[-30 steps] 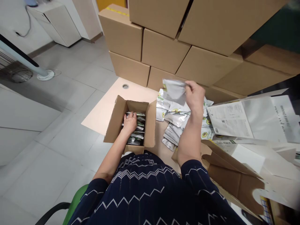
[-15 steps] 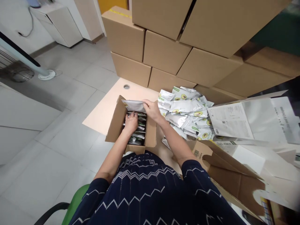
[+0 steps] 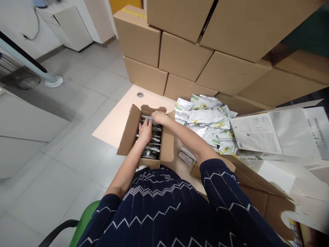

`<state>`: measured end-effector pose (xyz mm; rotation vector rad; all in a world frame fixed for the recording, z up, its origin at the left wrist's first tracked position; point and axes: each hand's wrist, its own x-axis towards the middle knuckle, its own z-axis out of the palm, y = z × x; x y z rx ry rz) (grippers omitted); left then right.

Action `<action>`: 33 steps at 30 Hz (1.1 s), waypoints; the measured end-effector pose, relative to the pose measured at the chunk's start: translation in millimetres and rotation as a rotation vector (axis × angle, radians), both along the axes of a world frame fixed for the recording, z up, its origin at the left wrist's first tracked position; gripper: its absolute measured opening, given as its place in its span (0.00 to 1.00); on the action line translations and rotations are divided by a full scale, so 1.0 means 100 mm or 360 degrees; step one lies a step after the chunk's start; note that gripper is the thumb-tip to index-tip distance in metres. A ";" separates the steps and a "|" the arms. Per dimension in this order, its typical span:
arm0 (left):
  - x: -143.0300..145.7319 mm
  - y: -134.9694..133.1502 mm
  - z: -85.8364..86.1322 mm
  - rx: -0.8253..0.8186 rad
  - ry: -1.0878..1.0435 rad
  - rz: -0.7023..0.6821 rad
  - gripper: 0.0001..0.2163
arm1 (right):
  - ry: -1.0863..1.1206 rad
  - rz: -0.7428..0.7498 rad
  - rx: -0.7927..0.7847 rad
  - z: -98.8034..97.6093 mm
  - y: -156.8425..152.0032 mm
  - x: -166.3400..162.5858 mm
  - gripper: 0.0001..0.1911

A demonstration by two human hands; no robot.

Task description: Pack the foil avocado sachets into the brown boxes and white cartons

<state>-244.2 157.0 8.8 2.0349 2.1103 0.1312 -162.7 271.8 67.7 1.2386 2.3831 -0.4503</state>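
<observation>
An open cardboard box (image 3: 168, 145) stands on the table with its side flaps spread. Dark pouches (image 3: 153, 148) stand upright in a row inside it, one with a pale round cap near the front. My left hand (image 3: 145, 133) reaches into the box, its fingers apart and touching the pouch tops. At the far end of the row my right hand (image 3: 159, 117) is closed on the upper edge of a silvery pouch (image 3: 147, 117), now mostly down inside the box. The fingertips of my right hand are partly hidden.
White pouches with avocado pictures (image 3: 208, 118) lie heaped to the right. Beyond them rests a large labelled silvery bag (image 3: 303, 132), above an open carton (image 3: 259, 202). Stacked cardboard boxes (image 3: 185, 56) wall off the table's back. A green chair (image 3: 86, 219) is at lower left.
My right hand has moved down with the silvery pouch, which has sunk from above the box into its far end. My left hand has shifted slightly toward that end.
</observation>
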 end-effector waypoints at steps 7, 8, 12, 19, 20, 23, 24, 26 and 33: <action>-0.01 0.03 0.00 0.0114 0.0038 0.0052 0.26 | 0.0057 -0.0088 -0.0077 -0.20 -0.02 0.05 0.17; -0.01 0.03 0.00 0.0122 0.0044 0.0048 0.26 | 0.0063 -0.0107 -0.0084 -0.21 -0.03 0.04 0.16; -0.02 0.02 0.02 0.0143 0.0063 0.0045 0.24 | 0.0104 -0.0127 -0.0088 -0.09 -0.13 0.06 0.16; 0.01 0.00 0.02 0.0154 0.0061 0.0019 0.28 | 0.1248 -0.0630 0.0087 0.28 -0.15 0.90 0.22; 0.02 0.00 0.01 0.0143 0.0061 0.0017 0.29 | 0.1295 -0.0813 0.0215 0.27 -0.07 1.09 0.24; 0.04 0.01 -0.02 0.0101 0.0078 0.0003 0.30 | 0.0977 -0.1102 0.0667 0.07 0.20 1.65 0.19; 0.04 0.01 -0.02 0.0088 0.0088 0.0000 0.30 | 0.0749 -0.1113 0.0701 -0.05 0.27 1.81 0.19; 0.04 0.02 -0.02 0.0071 0.0103 -0.0007 0.30 | 0.0311 -0.1080 0.0617 -0.31 0.34 2.07 0.30; 0.04 -0.01 0.00 0.0045 0.0077 0.0012 0.30 | -0.0270 -0.0926 0.0503 -1.05 0.05 2.32 0.32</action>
